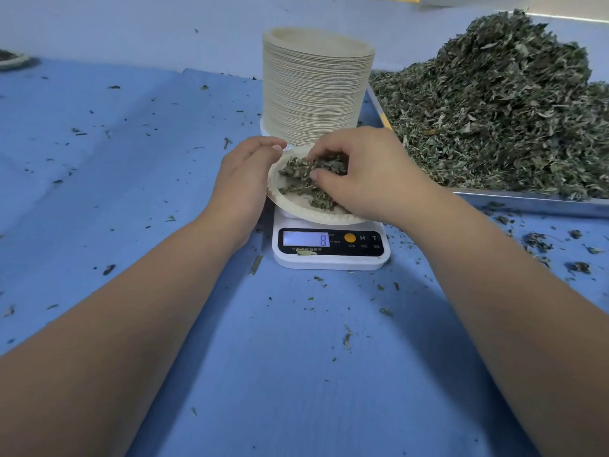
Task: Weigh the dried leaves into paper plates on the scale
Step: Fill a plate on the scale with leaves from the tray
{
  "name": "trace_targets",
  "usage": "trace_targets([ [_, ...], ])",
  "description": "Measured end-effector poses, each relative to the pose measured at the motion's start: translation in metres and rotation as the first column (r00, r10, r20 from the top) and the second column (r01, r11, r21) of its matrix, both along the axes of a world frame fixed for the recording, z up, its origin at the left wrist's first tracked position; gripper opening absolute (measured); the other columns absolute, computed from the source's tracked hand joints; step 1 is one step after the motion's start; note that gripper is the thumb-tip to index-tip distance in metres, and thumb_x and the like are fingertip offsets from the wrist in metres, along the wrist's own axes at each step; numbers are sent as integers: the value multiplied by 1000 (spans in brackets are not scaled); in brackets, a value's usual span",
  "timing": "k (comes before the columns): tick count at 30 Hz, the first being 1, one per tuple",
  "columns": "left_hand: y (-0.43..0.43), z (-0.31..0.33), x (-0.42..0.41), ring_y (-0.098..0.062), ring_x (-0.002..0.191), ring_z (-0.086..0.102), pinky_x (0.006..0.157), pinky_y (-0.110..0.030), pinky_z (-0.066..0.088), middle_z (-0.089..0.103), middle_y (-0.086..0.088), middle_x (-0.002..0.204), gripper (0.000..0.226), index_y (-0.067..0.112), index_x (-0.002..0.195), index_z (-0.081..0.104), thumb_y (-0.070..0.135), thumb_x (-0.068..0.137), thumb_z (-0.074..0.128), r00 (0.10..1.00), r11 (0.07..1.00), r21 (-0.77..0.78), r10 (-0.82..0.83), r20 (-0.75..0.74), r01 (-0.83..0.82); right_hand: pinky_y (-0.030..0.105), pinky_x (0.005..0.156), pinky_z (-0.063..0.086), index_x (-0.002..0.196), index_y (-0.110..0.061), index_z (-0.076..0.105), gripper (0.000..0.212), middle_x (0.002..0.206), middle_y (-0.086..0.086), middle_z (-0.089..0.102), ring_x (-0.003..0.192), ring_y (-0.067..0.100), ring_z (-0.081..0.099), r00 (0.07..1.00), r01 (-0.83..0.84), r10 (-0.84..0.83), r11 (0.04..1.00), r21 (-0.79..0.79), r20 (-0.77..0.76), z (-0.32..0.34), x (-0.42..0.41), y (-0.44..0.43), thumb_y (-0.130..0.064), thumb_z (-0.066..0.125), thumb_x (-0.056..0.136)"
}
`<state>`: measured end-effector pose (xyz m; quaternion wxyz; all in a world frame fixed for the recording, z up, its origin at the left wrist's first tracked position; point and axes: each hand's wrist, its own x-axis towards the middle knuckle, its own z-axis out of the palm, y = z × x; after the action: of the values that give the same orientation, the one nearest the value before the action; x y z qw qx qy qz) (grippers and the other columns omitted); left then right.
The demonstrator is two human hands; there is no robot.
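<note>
Closest to the camera it's just two bare forearms reaching in over a blue sheet (296, 357) with leaf crumbs (540, 242) all over it. Next up is a little white scale (329, 260); its display (306, 239) reads 8, there's an orange button (350, 238) beside it, and one stray leaf sits on the front panel.

A paper plate (329, 218) sits on top of the scale with a small clump of dried leaves (296, 179) in it. The left hand (245, 183) is cupped against the plate's left rim, with the fingers bent round the far edge. I can't see the thumb, so I can't say how firm that hold is. The right hand (362, 173) is right over the plate, fingers curled in narrow and thumb tucked toward them, pinching into the leaves. So the leaves are directly under and between the right fingers, just right of the left hand.

Right behind the plate there's a tall stack of plates (316, 90). To the right is a metal tray (527, 202) with a huge heap (501, 110) of the same stuff. Far left, at the frame edge, there's a sliver of another plate (11, 61).
</note>
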<state>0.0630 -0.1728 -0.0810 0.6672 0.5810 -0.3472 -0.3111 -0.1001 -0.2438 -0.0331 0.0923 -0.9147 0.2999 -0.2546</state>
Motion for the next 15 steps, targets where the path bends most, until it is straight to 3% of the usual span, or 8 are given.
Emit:
trace_targets([
  [4, 0, 1, 0, -16, 99, 73, 89, -37, 57, 77, 2, 101, 29, 22, 106, 75, 29, 84, 57, 1000, 1000, -16, -5, 11, 5, 15, 81, 44, 103, -32, 76, 15, 83, -25, 61, 84, -4, 56, 986, 26, -32, 999, 39, 165, 4, -4, 2, -31, 71, 90],
  [7, -1, 0, -1, -13, 97, 72, 88, -34, 57, 76, 8, 95, 29, 22, 104, 75, 30, 83, 57, 999, 1000, -20, -8, 39, 9, 9, 80, 38, 105, -34, 76, 17, 82, -28, 57, 89, -6, 51, 964, 61, -61, 998, 8, 260, 1, -5, 5, -33, 72, 89],
  [10, -1, 1, 0, -16, 99, 72, 90, -37, 57, 76, 8, 93, 29, 24, 102, 76, 32, 81, 57, 999, 1000, -23, -12, 35, 13, 16, 85, 40, 105, -33, 77, 18, 78, -31, 47, 101, 4, 52, 951, 65, -56, 998, -17, 305, -2, -4, 11, -32, 74, 88],
  [15, -1, 0, 0, -13, 100, 72, 92, -36, 57, 77, 13, 93, 30, 25, 100, 77, 33, 80, 57, 999, 1000, -21, -8, 49, 9, 16, 86, 40, 107, -28, 77, 18, 81, -34, 50, 98, 5, 56, 917, 72, -54, 997, -29, 394, -3, -3, 10, -30, 73, 89],
])
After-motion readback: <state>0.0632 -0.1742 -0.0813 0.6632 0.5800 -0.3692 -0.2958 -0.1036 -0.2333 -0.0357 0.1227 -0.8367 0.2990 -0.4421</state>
